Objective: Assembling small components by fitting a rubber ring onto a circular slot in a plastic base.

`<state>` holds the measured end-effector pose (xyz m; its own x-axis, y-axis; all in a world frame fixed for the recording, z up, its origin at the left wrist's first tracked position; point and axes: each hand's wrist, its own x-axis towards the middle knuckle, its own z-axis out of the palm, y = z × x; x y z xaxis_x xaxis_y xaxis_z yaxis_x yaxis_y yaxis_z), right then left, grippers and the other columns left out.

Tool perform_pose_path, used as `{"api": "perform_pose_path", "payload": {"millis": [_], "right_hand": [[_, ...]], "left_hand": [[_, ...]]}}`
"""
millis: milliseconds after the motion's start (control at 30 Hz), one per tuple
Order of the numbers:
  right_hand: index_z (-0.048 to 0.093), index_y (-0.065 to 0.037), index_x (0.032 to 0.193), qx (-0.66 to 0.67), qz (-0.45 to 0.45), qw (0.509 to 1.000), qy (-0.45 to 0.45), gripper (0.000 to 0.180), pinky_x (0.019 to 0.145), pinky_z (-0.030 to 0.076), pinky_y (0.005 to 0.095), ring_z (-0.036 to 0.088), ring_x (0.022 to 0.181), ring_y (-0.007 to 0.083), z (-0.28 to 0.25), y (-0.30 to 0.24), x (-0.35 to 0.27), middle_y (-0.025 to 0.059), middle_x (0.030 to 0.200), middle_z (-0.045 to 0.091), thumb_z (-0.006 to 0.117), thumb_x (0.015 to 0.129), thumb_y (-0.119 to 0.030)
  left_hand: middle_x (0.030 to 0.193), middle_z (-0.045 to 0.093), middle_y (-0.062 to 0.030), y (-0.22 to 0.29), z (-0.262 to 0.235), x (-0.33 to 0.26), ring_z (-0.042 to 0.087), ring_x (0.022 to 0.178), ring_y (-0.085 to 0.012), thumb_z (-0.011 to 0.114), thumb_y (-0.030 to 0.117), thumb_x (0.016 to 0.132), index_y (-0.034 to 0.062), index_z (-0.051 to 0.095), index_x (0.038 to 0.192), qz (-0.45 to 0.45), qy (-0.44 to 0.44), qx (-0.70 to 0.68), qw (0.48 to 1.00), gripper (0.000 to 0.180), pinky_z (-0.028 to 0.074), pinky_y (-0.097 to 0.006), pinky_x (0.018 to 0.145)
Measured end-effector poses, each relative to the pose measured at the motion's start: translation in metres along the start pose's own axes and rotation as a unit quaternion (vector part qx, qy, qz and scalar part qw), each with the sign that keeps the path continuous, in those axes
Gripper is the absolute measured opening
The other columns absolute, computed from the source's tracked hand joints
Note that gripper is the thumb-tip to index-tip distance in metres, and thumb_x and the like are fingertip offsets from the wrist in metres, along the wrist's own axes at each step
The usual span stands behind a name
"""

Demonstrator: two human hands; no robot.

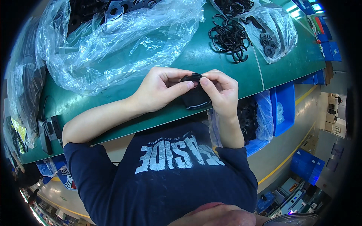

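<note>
Near the front edge of the green table, both hands grip one black plastic part (195, 99) with a rounded top and a wider lower body. My left hand (162, 87) pinches its upper left side, thumb laid across the front. On the upper right side, the thumb and fingers of my right hand (222, 90) press against it. A dark curved rim shows between the two thumbs; whether it is a separate ring I cannot tell. Farther back lies a pile of black C-shaped rings (230, 39).
Clear plastic bags with black parts (124, 56) cover the table's back left. Another bag of black rings (273, 35) sits at the back right. A black device (51, 130) stands at the left edge. Blue bins (283, 109), one lined and filled with black parts, stand below right.
</note>
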<state>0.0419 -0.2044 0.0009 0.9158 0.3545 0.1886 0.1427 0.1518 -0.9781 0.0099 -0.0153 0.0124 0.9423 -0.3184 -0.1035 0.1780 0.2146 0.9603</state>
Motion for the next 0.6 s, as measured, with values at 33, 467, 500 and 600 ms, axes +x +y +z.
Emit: {"api": "perform_pose_path", "payload": {"millis": [33,467,500,600], "right_hand": [[0.064,0.005,0.089,-0.033,-0.015,0.999,0.008,0.010,0.062,0.047,0.0215,0.060,0.072,0.0112,0.000,-0.001,0.000,0.0082,0.082,0.062,0.066,0.079,0.001],[0.067,0.001,0.082,-0.370,-0.151,0.916,0.023,0.014,0.053,0.048,0.0280,0.062,0.062,0.0215,0.021,-0.044,0.006,0.0110,0.077,0.063,0.072,0.070,-0.004],[0.067,0.001,0.082,-0.370,-0.152,0.916,0.022,0.014,0.053,0.048,0.0280,0.062,0.062,0.0215,0.021,-0.045,0.006,0.0110,0.077,0.063,0.072,0.070,-0.004],[0.066,0.001,0.081,-0.381,-0.171,0.909,0.016,0.013,0.053,0.048,0.0285,0.062,0.063,0.0223,0.020,-0.046,0.005,0.0113,0.075,0.063,0.071,0.070,-0.002]], "left_hand": [[0.102,0.065,-0.0097,0.000,0.000,0.000,0.061,0.092,-0.0116,0.060,0.004,0.086,-0.0058,0.057,0.114,-0.006,-0.006,0.018,1.000,0.030,0.048,-0.024,0.084],[0.088,0.069,-0.0115,0.010,0.010,-0.010,0.063,0.079,-0.0085,0.062,0.007,0.084,-0.0039,0.060,0.110,0.087,0.055,0.210,0.972,0.028,0.051,-0.023,0.069],[0.089,0.069,-0.0113,0.010,0.010,-0.010,0.062,0.080,-0.0084,0.062,0.007,0.084,-0.0039,0.060,0.111,0.083,0.052,0.220,0.971,0.029,0.050,-0.023,0.070],[0.090,0.069,-0.0108,0.009,0.010,-0.011,0.062,0.082,-0.0083,0.062,0.006,0.083,-0.0038,0.060,0.111,0.074,0.048,0.211,0.974,0.029,0.050,-0.023,0.071]]}}
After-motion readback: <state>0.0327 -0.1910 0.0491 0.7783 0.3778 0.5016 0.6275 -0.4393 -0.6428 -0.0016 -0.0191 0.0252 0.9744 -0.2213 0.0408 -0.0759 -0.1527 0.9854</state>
